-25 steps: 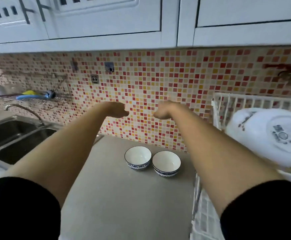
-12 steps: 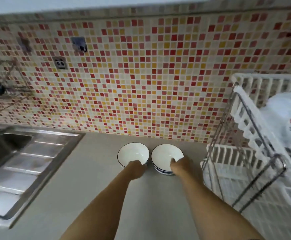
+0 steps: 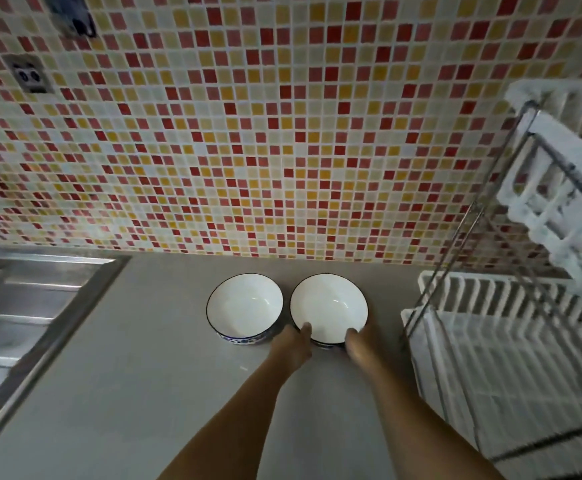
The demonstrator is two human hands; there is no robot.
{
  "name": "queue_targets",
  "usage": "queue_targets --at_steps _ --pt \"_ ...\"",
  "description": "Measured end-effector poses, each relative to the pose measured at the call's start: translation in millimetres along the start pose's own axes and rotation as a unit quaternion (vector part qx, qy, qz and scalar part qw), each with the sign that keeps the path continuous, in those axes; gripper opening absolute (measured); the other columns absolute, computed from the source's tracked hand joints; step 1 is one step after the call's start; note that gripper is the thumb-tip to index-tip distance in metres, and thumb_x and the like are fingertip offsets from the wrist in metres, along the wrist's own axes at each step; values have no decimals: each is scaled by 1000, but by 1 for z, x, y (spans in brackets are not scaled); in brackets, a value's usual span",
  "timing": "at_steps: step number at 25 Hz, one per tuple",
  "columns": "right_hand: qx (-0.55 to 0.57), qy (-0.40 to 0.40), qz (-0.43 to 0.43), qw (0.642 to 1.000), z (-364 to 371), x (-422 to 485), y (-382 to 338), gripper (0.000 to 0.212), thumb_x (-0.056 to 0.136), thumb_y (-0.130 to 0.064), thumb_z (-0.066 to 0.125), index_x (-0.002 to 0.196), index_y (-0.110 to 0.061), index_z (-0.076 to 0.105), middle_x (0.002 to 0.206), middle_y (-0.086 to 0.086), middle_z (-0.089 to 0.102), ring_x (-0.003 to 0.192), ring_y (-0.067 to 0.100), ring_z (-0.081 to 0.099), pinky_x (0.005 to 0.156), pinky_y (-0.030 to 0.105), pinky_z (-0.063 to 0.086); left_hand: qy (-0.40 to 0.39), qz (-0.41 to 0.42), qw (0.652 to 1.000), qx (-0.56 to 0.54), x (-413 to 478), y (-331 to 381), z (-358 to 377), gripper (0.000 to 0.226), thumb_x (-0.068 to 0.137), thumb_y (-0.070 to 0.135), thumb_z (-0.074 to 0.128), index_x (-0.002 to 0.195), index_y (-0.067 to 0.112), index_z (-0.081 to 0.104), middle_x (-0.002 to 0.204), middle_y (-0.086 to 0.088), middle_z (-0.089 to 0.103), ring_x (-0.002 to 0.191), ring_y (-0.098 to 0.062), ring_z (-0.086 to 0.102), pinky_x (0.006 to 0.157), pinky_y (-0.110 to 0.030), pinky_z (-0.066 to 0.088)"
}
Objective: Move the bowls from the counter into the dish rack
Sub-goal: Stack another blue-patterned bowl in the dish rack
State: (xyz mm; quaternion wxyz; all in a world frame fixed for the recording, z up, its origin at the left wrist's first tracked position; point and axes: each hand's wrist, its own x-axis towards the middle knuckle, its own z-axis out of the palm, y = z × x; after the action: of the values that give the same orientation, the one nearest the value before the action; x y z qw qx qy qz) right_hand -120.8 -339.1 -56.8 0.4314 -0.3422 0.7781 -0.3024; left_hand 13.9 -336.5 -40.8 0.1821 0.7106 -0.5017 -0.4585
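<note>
From my remote feed: two round white bowls sit side by side on the smooth grey counter [image 3: 116, 393] below a red-and-yellow mosaic wall. My left hand [image 3: 291, 346] and right hand [image 3: 360, 344] both pinch the right bowl [image 3: 329, 304], thumbs over its near rim. The left bowl [image 3: 244, 304] is untouched. A steel sink [image 3: 22, 313] lies left; the slatted white dish rack [image 3: 511, 344] stands right, its wire frame nearest.
</note>
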Motion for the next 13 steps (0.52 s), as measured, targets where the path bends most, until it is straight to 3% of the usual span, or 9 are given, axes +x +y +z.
queue_targets --at_steps 2,4,7,10,13 --pt "16 -20 -22 999 -11 -20 -6 43 87 2 36 129 -5 43 120 14 51 81 36 64 48 30 58 -3 -4 1000 14 -2 6 -5 44 95 37 40 119 1 50 120 -25 61 108 -39 62 92 -46 53" --pt "73 -44 -17 996 -22 -34 -13 45 89 5 29 132 -3 39 124 17 52 70 29 65 40 22 53 6 17 999 41 -9 13 -19 51 94 40 41 127 2 45 125 -24 58 111 -40 59 95 -46 50" --pt "101 -76 -45 991 -39 -50 -37 48 88 2 32 135 -10 35 130 16 49 90 33 64 47 27 57 31 53 998 -1 -31 36 -50 54 95 45 37 130 4 43 128 -21 56 114 -38 56 94 -42 51" --pt "37 -75 -140 987 -55 -83 -77 47 91 -7 36 137 -14 31 127 13 52 104 33 58 79 43 58 101 95 987 -84 -61 65 -88 44 99 34 34 132 7 41 130 -21 54 108 -36 57 85 -43 55" --pt "-24 -58 -279 958 -76 -128 -108 41 96 -11 38 136 -16 30 131 9 53 115 29 54 90 33 48 99 144 976 -130 -105 82 -135 41 99 22 34 140 20 32 130 -8 48 113 -33 51 85 -51 54"
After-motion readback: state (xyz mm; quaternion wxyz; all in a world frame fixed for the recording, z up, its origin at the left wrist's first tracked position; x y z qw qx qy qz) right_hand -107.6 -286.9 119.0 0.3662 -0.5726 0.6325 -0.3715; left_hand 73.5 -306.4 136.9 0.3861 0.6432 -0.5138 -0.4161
